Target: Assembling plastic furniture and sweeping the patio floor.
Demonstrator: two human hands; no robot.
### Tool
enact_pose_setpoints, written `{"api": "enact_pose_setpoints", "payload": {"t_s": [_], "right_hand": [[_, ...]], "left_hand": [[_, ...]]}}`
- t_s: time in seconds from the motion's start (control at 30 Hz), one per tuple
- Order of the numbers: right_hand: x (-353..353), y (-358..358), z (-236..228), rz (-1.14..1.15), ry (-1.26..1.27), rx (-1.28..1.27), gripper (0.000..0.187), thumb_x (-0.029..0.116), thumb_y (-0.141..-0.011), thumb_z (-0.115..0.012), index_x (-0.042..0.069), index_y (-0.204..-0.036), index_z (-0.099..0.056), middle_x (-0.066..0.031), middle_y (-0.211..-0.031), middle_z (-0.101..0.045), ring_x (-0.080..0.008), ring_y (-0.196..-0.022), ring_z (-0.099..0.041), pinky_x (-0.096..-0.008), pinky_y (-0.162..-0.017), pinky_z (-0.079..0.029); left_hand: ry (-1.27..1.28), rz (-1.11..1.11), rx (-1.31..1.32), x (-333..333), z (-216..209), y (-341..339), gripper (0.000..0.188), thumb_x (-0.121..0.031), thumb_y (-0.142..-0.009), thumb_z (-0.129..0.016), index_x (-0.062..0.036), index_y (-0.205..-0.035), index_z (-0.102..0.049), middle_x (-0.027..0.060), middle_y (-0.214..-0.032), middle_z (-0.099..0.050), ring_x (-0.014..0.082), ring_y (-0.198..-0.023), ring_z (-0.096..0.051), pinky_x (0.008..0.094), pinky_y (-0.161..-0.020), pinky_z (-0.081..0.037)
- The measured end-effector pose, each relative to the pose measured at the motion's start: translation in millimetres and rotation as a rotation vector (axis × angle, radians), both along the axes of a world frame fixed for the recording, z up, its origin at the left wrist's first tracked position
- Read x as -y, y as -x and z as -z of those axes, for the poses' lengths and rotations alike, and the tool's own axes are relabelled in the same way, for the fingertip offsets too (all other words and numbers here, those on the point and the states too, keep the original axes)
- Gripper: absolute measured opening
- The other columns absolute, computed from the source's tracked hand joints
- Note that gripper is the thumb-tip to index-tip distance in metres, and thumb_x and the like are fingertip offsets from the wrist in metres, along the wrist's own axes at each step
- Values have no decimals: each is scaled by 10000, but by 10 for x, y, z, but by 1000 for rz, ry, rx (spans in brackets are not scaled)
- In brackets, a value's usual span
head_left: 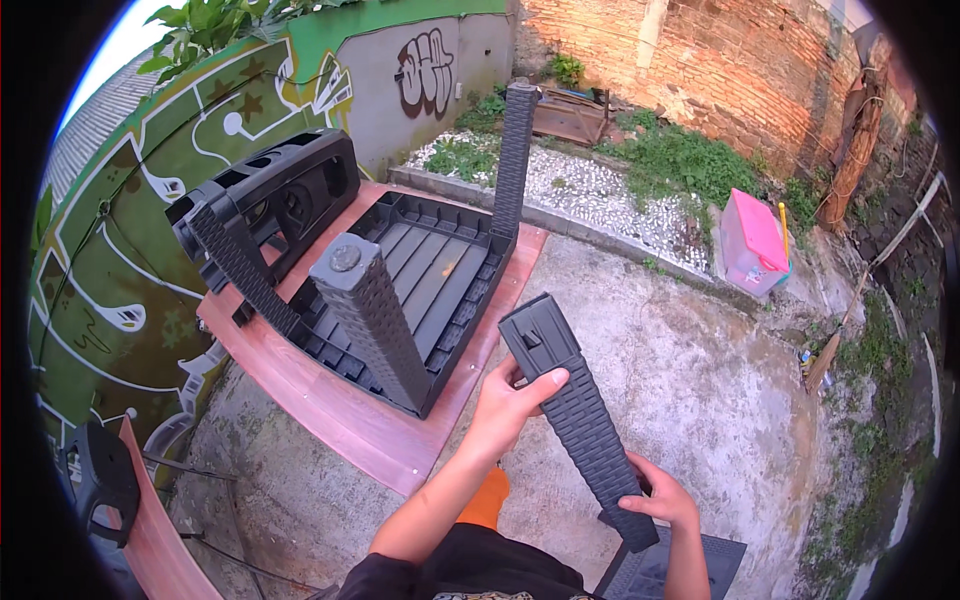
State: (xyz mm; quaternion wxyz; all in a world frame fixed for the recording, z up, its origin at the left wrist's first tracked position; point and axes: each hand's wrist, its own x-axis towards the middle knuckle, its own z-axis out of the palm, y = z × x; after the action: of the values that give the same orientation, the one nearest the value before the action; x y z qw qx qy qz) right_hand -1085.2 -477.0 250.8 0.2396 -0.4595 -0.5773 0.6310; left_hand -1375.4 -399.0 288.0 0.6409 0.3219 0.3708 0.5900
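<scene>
A dark grey plastic furniture leg (590,425) with a woven pattern slants in front of me between my two hands. My left hand (508,400) grips its wider upper end, thumb across the face near a slotted joint. Around the narrow lower end close the fingers of my right hand (662,497). Ahead and to the left lies an upturned plastic frame (465,335) with a ribbed base. Similar legs rise from its corners: a near leg (375,325), a far leg (514,165) and a left leg (248,270).
The upturned frame rests on a reddish wooden tabletop (400,460), beside a dark plastic backrest-like piece (325,190). A dark flat panel (705,565) lies below my right hand. Across the concrete stand a pink-lidded box (752,240) and a broom (825,360). A painted wall (120,240) borders the left.
</scene>
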Motion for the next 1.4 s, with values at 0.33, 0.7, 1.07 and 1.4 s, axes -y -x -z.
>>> {"api": "enact_pose_setpoints", "payload": {"t_s": [0.33, 0.7, 1.07, 1.4], "right_hand": [[-2936, -1103, -403, -186, 170, 170, 860, 152, -805, -781, -76, -1463, -276, -186, -1372, -495, -208, -1221, -514, -341, -1038, -387], [-6738, -2141, -1025, -323, 62, 197, 784, 107, -801, -758, -46, -1446, -338, -193, -1291, -542, -216, -1124, -571, -348, -991, -432], [-10220, 173, -1442, -61, -437, -284, 765, 269, -749, -762, -6, -1390, -448, -156, -1277, -529, -230, -1193, -493, -339, -1030, -356], [-11081, 3156, -1775, -705, -909, -465, 287, 164, -763, -726, -11, -949, -596, -132, -1109, -579, -206, -1026, -519, -323, -976, -355]], "left_hand": [[258, -17, 134, -2622, 382, -669, 636, -416, -850, -715, 73, -1196, -501, 171, -1138, -616, 255, -1034, -636, 479, -840, -557], [193, -323, 457, -5626, 595, -1104, 537, -375, -886, -690, 36, -1189, -524, 146, -1135, -601, 299, -1059, -608, 585, -895, -505], [-178, -1047, 821, -7214, 406, -289, 478, -426, -876, -691, -88, -1177, -539, 85, -1142, -584, 262, -1090, -566, 545, -960, -476], [-555, -1448, 872, -7802, 734, 1416, 645, -524, -866, -660, -41, -1255, -483, 122, -1214, -561, 281, -1136, -551, 511, -1015, -442]]}}
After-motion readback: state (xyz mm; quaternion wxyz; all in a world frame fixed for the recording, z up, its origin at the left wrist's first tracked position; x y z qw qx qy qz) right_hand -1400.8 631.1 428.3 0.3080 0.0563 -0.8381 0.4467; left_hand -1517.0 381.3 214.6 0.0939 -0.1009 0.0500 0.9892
